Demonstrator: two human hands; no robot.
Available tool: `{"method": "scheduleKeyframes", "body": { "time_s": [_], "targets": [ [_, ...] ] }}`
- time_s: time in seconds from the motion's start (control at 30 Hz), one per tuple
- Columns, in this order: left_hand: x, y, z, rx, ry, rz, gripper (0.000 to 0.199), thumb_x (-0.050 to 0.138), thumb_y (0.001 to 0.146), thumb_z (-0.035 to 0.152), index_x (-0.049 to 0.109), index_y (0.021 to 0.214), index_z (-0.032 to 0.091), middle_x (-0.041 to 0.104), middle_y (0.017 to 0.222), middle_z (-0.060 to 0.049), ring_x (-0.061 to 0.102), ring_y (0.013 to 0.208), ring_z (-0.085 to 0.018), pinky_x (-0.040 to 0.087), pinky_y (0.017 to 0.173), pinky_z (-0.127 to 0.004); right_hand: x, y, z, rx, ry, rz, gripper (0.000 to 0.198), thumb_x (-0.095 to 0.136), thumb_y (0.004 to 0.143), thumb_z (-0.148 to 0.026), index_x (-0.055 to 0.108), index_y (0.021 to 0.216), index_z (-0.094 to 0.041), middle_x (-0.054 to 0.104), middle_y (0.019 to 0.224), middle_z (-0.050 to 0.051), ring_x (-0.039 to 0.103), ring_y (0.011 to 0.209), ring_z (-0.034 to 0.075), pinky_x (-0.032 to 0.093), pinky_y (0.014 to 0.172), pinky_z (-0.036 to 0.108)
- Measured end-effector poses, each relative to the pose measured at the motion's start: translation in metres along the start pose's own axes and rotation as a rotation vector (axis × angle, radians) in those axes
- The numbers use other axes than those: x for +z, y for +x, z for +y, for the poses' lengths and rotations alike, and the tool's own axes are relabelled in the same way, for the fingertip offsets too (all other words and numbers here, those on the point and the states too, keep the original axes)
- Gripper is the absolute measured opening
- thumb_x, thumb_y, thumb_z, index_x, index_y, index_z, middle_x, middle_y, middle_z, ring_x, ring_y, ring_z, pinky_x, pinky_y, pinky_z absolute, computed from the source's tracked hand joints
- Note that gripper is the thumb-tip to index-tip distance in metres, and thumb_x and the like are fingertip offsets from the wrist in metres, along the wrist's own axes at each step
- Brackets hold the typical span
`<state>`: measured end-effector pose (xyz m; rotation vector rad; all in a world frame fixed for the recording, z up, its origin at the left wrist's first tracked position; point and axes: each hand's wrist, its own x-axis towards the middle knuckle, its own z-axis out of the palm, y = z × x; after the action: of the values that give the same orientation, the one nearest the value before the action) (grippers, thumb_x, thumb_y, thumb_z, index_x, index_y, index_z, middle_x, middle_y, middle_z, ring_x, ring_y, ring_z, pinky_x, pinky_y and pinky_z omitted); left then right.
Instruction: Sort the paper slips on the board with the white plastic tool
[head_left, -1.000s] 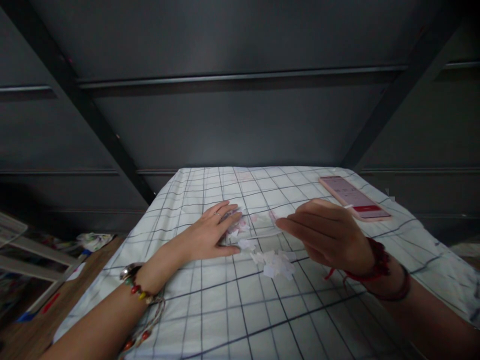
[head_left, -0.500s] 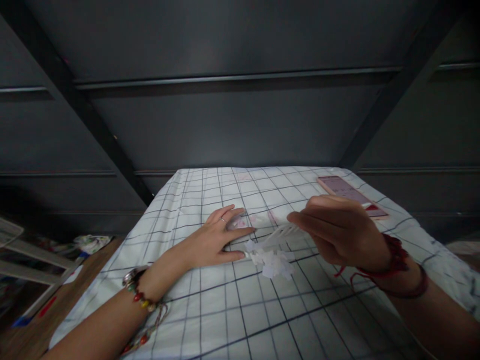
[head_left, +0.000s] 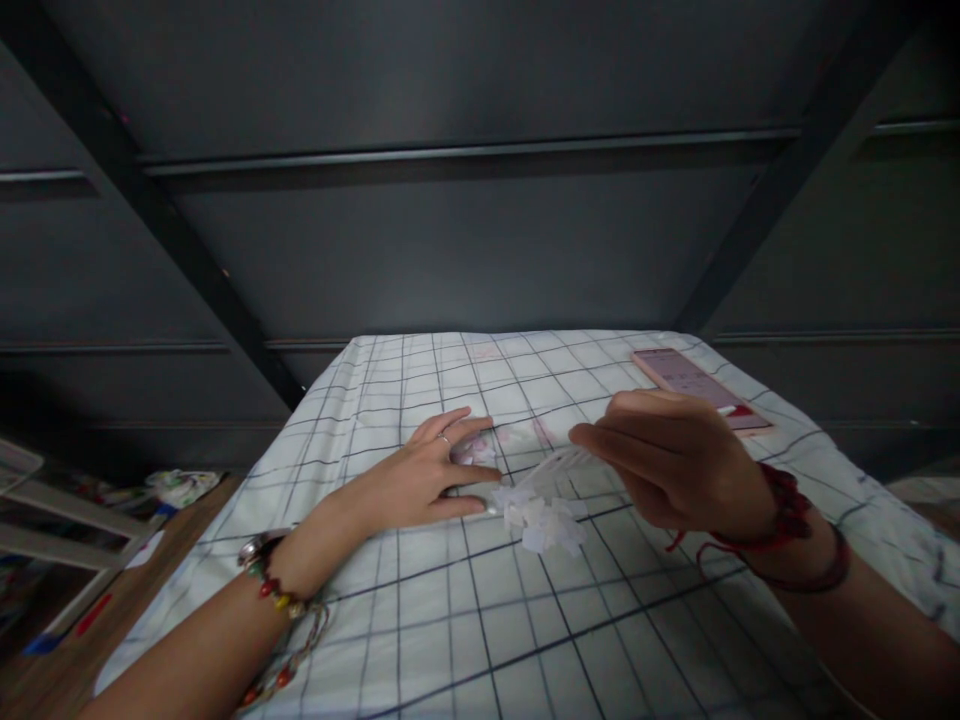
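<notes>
My right hand (head_left: pixel 671 460) is closed, its fingertips pinched on the thin pale stems of a bunch of white petal-like pieces (head_left: pixel 547 522). The bunch slants down to the left, its frilly end low over the checked cloth. What exactly it is made of is too blurred to tell. Opposite it, my left hand (head_left: pixel 431 475) rests palm down with fingers spread, the thumb and index tips close to the white pieces. Partly under its fingers lies a clear, pink-patterned wrapper (head_left: pixel 476 450). Whether my left fingertips touch the bunch, I cannot tell.
A white cloth with dark grid lines (head_left: pixel 420 640) covers the table. At its far right lies a pink phone (head_left: pixel 686 377) with a lit screen. A dark panelled wall (head_left: pixel 450 240) rises behind. To the left stands a pale wooden frame (head_left: pixel 67 545) above the floor.
My right hand has shifted very slightly left with the bunch. The fingers of my left hand have moved a little; both hands otherwise stay in place.
</notes>
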<state>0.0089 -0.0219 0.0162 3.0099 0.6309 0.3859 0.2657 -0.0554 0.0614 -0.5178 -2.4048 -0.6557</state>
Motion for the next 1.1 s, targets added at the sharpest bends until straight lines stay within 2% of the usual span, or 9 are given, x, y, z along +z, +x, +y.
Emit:
{"method": "scheduleKeyframes", "body": {
  "time_s": [0.23,0.43,0.53,0.7,0.87,1.0,1.1],
  "targets": [
    [0.004,-0.002,0.001,-0.021,0.032,-0.058,0.033,0.048,0.088,0.04,0.054,0.118,0.026,0.022,0.14,-0.008,0.019,0.126,-0.036,0.02,0.1,-0.053,-0.004,0.001,0.0,0.031,-0.011,-0.012,0.022,0.036,0.077,-0.005,0.048,0.089,-0.018,0.041,0.053,-0.002,0.032,0.05,0.012,0.025,0.046,0.028],
    [-0.006,-0.004,-0.003,-0.05,0.095,0.043,0.028,0.052,0.086,0.038,0.063,0.103,0.019,0.03,0.137,-0.01,0.017,0.126,-0.036,0.021,0.1,-0.053,-0.004,-0.004,0.003,0.072,-0.05,0.038,0.024,0.039,0.076,-0.004,0.048,0.091,-0.02,0.047,0.057,-0.002,0.036,0.051,0.012,0.027,0.048,0.027],
    [-0.01,-0.004,-0.001,-0.022,0.06,0.066,0.028,0.054,0.085,0.035,0.062,0.106,0.018,0.029,0.137,-0.011,0.018,0.127,-0.032,0.02,0.102,-0.05,-0.003,-0.004,0.004,0.072,-0.029,0.022,0.024,0.039,0.075,-0.004,0.048,0.091,-0.02,0.046,0.056,-0.002,0.036,0.051,0.012,0.027,0.048,0.027],
    [-0.007,0.0,0.005,0.091,-0.079,-0.049,0.026,0.06,0.081,0.032,0.063,0.105,0.022,0.027,0.14,-0.008,0.02,0.128,-0.028,0.012,0.105,-0.047,-0.002,-0.003,0.005,0.083,-0.029,-0.034,0.019,0.039,0.076,-0.004,0.049,0.086,-0.018,0.044,0.054,-0.001,0.034,0.05,0.012,0.024,0.046,0.027],
    [-0.008,0.0,0.002,0.103,-0.058,-0.084,0.024,0.058,0.082,0.032,0.064,0.103,0.023,0.029,0.14,-0.006,0.017,0.129,-0.028,0.012,0.105,-0.048,-0.002,-0.007,0.007,0.086,-0.057,0.025,0.021,0.04,0.075,-0.003,0.05,0.088,-0.017,0.047,0.056,0.0,0.035,0.052,0.012,0.026,0.048,0.028],
    [-0.012,-0.002,-0.002,0.044,0.035,-0.049,0.022,0.057,0.082,0.032,0.065,0.101,0.023,0.032,0.138,-0.007,0.018,0.128,-0.03,0.017,0.103,-0.05,-0.003,-0.009,0.007,0.086,-0.047,-0.024,0.021,0.04,0.075,-0.004,0.05,0.087,-0.017,0.047,0.056,-0.001,0.035,0.052,0.012,0.025,0.047,0.028],
    [-0.011,-0.002,0.0,0.035,0.035,-0.001,0.031,0.057,0.082,0.034,0.061,0.11,0.021,0.031,0.137,-0.01,0.018,0.128,-0.032,0.019,0.102,-0.049,-0.002,-0.008,0.007,0.094,-0.045,-0.002,0.022,0.039,0.074,-0.003,0.05,0.086,-0.017,0.046,0.056,-0.001,0.034,0.051,0.012,0.025,0.047,0.027]
  ]
}}
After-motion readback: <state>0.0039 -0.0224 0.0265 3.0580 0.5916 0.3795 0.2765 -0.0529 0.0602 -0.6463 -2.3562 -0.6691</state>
